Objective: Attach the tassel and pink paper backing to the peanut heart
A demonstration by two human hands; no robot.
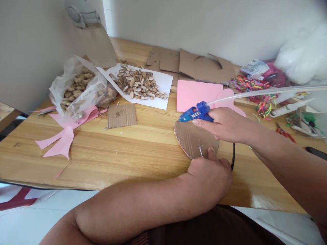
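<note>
Red-handled metal pliers are being supported by the pale wooden table, near a flat black object. Farther back, thin multicoloured strings are being left tangled.

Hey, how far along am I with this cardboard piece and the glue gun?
Done, it seems: the cardboard piece is cut to a curve, with pink edging and a small loop. In hand: your right hand holds the glue gun at its edge; your left hand steadies it. Probably left: the peanut shells, loose on paper.
</note>
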